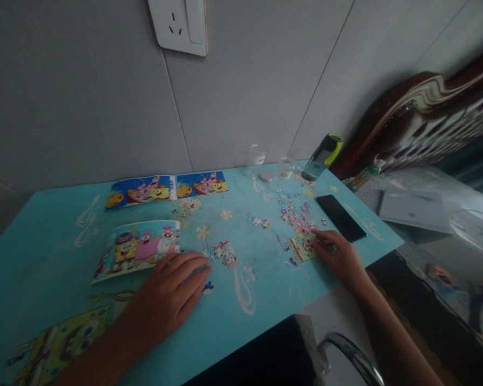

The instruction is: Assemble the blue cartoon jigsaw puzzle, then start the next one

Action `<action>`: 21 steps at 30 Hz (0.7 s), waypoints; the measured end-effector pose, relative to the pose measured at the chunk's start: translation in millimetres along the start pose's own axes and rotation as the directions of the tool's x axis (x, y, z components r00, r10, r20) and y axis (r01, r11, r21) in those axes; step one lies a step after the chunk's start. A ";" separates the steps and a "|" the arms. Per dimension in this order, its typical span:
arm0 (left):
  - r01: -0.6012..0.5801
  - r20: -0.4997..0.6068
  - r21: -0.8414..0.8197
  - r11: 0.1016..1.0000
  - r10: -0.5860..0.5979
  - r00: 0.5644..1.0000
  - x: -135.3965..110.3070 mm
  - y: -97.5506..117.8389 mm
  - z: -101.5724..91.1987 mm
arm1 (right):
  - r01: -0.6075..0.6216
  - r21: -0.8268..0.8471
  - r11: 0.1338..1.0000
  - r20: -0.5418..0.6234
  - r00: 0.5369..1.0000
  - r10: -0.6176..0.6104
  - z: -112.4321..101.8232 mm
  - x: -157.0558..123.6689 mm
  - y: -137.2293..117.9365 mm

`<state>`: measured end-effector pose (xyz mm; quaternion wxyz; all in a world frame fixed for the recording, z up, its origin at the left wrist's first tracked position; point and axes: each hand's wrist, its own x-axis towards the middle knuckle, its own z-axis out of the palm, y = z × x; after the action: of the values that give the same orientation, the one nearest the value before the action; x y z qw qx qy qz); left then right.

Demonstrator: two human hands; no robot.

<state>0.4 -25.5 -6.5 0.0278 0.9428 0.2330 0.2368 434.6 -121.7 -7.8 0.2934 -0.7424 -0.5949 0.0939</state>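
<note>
My left hand (173,289) lies palm down on the blue table, its fingers stretched out. Its fingertips reach a small heap of jigsaw pieces (224,253); a dark blue piece (208,288) lies beside the fingers. At the right, my right hand (340,257) has its fingers bent and drawn together at the edge of the yellow cartoon print (301,246) on the tabletop. What is between those fingertips, if anything, is too small to make out. Just beyond them spreads a larger scatter of pink and multicoloured jigsaw pieces (297,214). Several joined or touching pieces (258,220) lie between both heaps.
Picture sheets stand or lie left: a character sheet (143,246) and two boat pictures (143,191), (203,184). Clear plastic cups (257,155), a round lid (266,176) and a bottle (322,156) stand along the wall. A black phone (341,217) lies near the right edge.
</note>
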 end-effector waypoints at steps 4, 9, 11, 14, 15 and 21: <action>-0.005 0.016 0.004 1.000 0.005 1.000 0.1 0.6 -0.7 | -0.005 0.071 0.997 -0.055 0.998 0.009 1.1 2.2 -6.9; 0.013 0.002 -0.013 1.000 -0.013 1.000 1.5 3.4 -1.6 | 0.010 0.153 0.988 -0.010 1.000 -0.009 17.9 15.3 -42.0; 0.020 0.000 -0.019 1.000 -0.020 1.000 2.2 3.7 -2.0 | 0.060 0.168 0.984 0.032 0.997 -0.066 30.9 24.5 -59.8; 0.018 0.002 -0.015 1.000 -0.018 1.000 3.0 2.7 -2.6 | 0.153 0.163 0.975 0.105 0.980 -0.171 47.1 40.8 -76.5; 0.016 -0.002 -0.012 1.000 -0.016 1.000 3.2 2.2 -2.7 | 0.175 0.136 0.975 0.108 0.976 -0.190 49.5 45.9 -77.8; 0.008 -0.011 0.003 1.000 -0.008 1.000 3.1 2.5 -2.8 | 0.102 -0.060 0.993 -0.027 0.994 -0.104 24.8 50.4 -48.2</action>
<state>2.5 -26.5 -2.3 0.0259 0.9406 0.2375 0.2414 396.4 -60.5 9.1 0.2848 -0.7203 -0.6305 0.0502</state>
